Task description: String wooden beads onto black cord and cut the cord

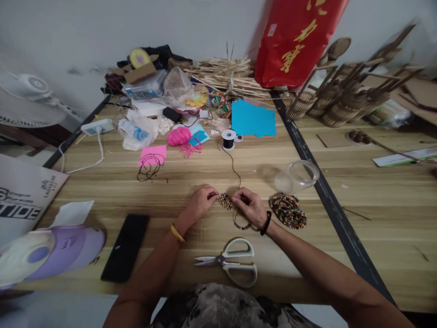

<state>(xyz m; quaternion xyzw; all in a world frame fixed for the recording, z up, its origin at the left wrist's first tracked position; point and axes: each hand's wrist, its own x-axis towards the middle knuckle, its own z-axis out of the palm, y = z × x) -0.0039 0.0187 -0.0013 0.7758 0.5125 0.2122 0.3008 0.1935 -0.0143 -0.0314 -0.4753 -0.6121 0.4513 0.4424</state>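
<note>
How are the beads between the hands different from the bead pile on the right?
The bead bunch is much smaller than the bead pile. The bunch sits between the left hand and the right hand, while the pile lies apart from both. Both have little beads in mixed colours.

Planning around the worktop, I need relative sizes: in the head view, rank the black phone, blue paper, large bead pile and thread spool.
Largest to smallest:
1. Black phone and blue paper: too alike to rank
2. Large bead pile
3. Thread spool
</note>
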